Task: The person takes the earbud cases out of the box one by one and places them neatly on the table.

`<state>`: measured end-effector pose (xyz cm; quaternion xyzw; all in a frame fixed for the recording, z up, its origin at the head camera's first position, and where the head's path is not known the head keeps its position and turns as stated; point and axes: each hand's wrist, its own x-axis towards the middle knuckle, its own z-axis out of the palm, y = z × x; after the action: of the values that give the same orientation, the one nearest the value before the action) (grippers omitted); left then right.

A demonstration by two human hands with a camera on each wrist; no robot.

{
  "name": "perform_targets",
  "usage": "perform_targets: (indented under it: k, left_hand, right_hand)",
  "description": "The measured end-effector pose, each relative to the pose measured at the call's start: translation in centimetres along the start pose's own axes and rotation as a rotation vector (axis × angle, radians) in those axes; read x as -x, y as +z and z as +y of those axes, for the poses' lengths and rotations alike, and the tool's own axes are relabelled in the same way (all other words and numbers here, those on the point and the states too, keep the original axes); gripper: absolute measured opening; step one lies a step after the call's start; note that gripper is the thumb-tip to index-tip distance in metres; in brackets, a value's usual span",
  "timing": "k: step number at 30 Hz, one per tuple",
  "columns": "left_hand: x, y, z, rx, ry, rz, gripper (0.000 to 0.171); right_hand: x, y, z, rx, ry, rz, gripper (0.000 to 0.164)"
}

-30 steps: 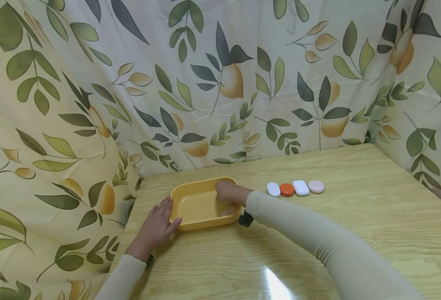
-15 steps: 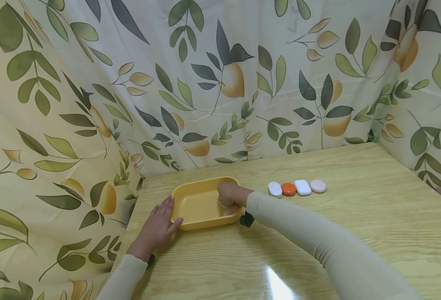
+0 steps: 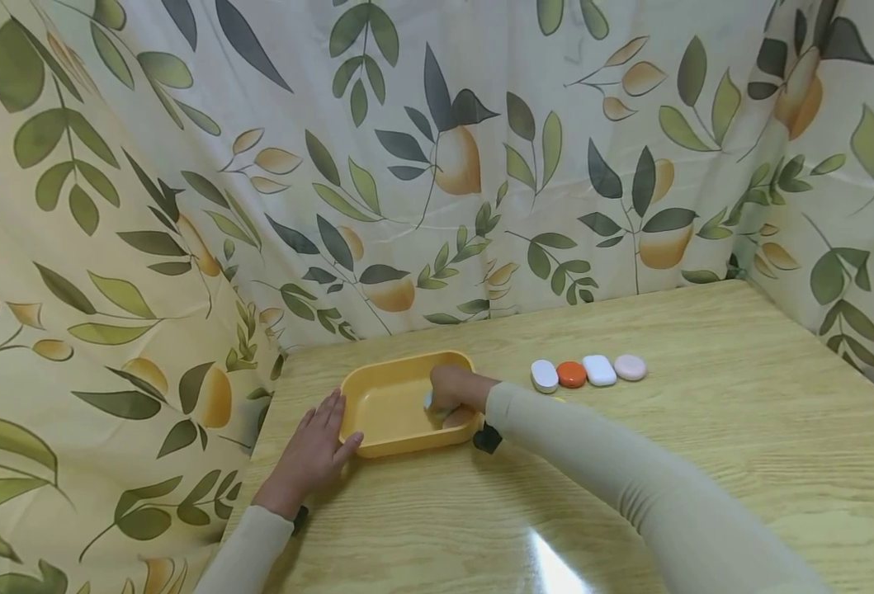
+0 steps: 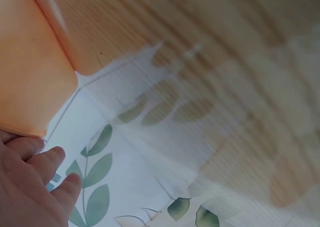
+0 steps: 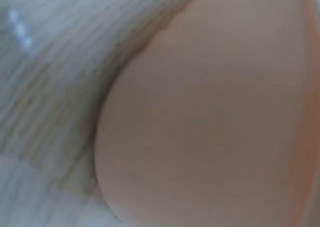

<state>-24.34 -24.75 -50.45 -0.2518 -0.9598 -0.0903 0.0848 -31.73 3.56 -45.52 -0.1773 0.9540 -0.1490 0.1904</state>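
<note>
Yellow rectangular plastic tray (image 3: 388, 404) sits on the wooden desk (image 3: 667, 462), near its far left corner. My left hand (image 3: 314, 450) rests flat against its left rim, fingers straight. My right hand (image 3: 451, 394) reaches inside, its grip curled round a small pale rounded piece (image 3: 428, 400). Four small rounded pieces (image 3: 588, 371) lie in a row to the right.

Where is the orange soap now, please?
In the head view the orange soap lies on the table, right of the yellow tray. It is second from the left in a row, between two white soaps.
</note>
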Motion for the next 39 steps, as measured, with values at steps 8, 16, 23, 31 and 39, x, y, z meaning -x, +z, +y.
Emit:
perform_targets:
  k: [8, 16, 23, 31, 39]
  left_hand:
    - [0.1, -0.1, 0.1, -0.002, -0.004, -0.016, 0.078]
    - [0.1, -0.3, 0.2, 0.001, -0.002, -0.009, 0.077]
    - [0.1, 0.1, 0.0, -0.002, -0.003, -0.009, 0.077]
    - [0.1, 0.1, 0.0, 0.003, -0.005, -0.011, 0.078]
    - [0.2, 0.1, 0.1, 0.008, 0.000, -0.006, 0.077]
  right_hand:
    - [0.3, 1.4, -0.1, -0.194, 0.042, -0.006, 0.023]
    - [0.6, 1.4, 0.0, -0.236, 0.024, 0.006, 0.021]
    - [0.7, 1.1, 0.3, -0.389, 0.049, -0.014, 0.029]
    - [0.5, 0.5, 0.6, -0.558, -0.005, 0.002, 0.037]
    - [0.2, 0.3, 0.8, -0.706, -0.025, -0.009, 0.023]
